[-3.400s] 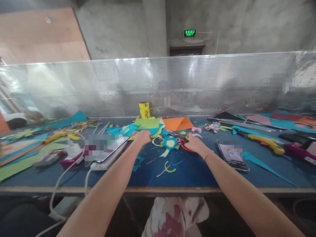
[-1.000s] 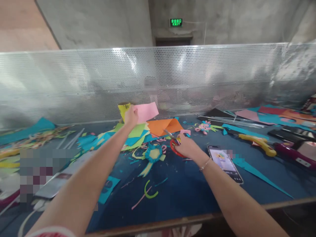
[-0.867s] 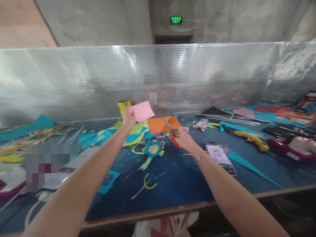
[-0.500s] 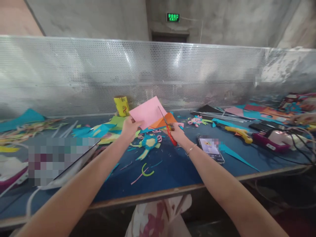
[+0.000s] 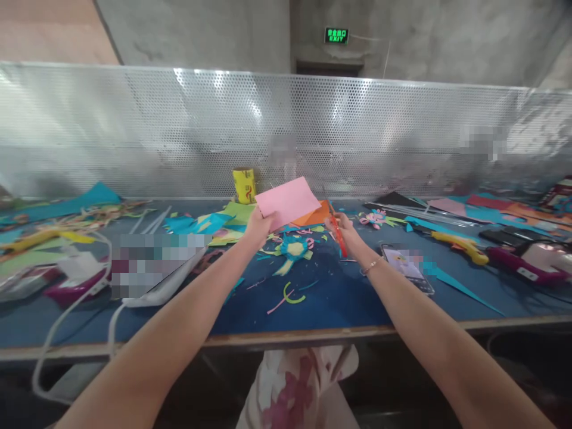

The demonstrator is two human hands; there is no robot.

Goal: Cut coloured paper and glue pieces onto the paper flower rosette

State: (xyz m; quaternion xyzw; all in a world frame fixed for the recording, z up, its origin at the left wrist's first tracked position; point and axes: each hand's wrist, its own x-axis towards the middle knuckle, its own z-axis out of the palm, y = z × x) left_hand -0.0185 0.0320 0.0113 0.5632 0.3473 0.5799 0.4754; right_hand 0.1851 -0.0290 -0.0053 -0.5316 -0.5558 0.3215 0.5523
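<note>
Pink paper sheet (image 5: pixel 288 201) — held clear of the blue table (image 5: pixel 339 298), above the far pile of coloured scraps, pinched at its near left corner by the left hand (image 5: pixel 259 225), leaving the right edge free for cutting. Just right of that edge, right hand (image 5: pixel 343 229) clamped around red scissors (image 5: pixel 339 239), tips toward the sheet — blades apart or together, cannot tell. Below, teal paper flower (image 5: pixel 295 247) flat on the table.
</note>
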